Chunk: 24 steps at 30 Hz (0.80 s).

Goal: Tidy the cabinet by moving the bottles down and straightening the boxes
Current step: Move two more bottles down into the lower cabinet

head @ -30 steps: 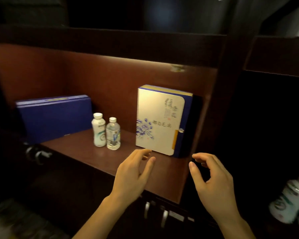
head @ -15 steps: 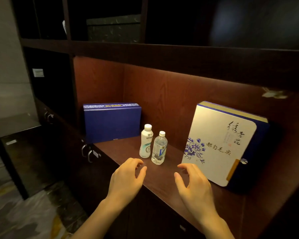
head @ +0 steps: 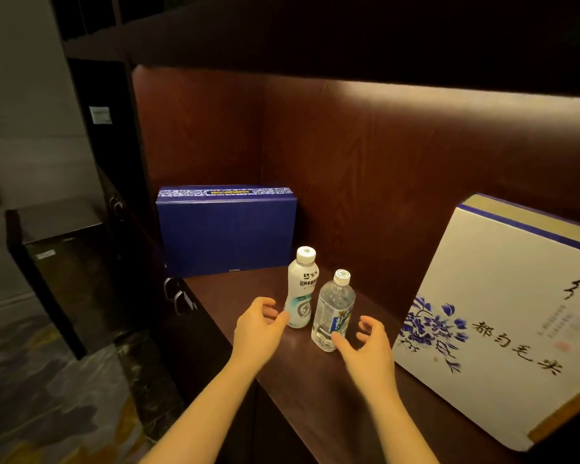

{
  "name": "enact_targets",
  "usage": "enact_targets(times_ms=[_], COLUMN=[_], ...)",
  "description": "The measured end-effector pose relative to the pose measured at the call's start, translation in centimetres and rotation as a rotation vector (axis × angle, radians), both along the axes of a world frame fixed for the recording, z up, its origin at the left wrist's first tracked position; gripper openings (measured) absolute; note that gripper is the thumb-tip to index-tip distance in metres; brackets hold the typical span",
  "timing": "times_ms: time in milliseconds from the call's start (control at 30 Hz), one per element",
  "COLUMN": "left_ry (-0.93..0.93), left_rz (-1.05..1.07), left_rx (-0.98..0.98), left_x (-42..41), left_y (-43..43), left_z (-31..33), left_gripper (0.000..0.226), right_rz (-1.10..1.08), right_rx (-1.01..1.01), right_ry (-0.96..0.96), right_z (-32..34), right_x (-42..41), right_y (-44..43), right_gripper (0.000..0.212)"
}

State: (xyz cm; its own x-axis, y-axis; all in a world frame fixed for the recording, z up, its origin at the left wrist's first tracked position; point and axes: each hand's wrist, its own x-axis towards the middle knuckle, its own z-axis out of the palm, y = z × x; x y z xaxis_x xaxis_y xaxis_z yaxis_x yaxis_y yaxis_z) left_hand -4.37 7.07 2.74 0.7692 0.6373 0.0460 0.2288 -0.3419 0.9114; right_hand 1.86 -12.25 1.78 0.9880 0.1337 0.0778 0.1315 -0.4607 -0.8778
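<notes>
While the white bottle (head: 301, 289) and the clear bottle (head: 334, 313) stand upright side by side on the shelf (head: 302, 373), our left hand (head: 260, 329) hovers just left of the white one, our right hand (head: 365, 349) just right of the clear one. Each grip half open, holding nothing.

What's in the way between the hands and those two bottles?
Nothing visible. The left hand is right beside the white bottle, the right hand beside the clear bottle. The blue box stands behind, the white box off to the right; neither lies between.
</notes>
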Motion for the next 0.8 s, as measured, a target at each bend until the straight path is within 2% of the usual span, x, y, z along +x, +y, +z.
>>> enact_targets(times_ms=[133,233,400,533,633,800], left_ry=[-0.01,-0.016,-0.103,-0.097,-0.083,-0.083], left_rz=[0.007,-0.034,-0.089,-0.094,-0.093,-0.063], left_rx=[-0.113,-0.176,-0.256,-0.279,-0.271,-0.231], left_x=[4.3,6.7,9.4,10.5,11.1,11.0], left_y=[0.3,0.2,-0.1,0.3,0.4,0.6], left_z=[-1.2,-2.0,-3.1,-3.7,-4.0,-4.3], left_gripper=[0.067,0.081,0.064,0.07,0.062,0.057], right_rz=[0.002,0.035,0.052,0.059,0.06,0.046], right_rx=[0.025,0.093,0.184,0.288,0.308,0.312], right_ry=[0.058,0.097,0.132,0.173,0.171,0.144], right_z=[-1.9,-3.1,-4.6,-5.1,-5.4,-5.6], right_x=[3.4,5.0,6.2,6.7,6.8,6.5], right_y=[1.2,2.0,2.9,3.3,3.3,3.0], right_gripper=[0.095,0.098,0.088,0.076,0.076,0.059])
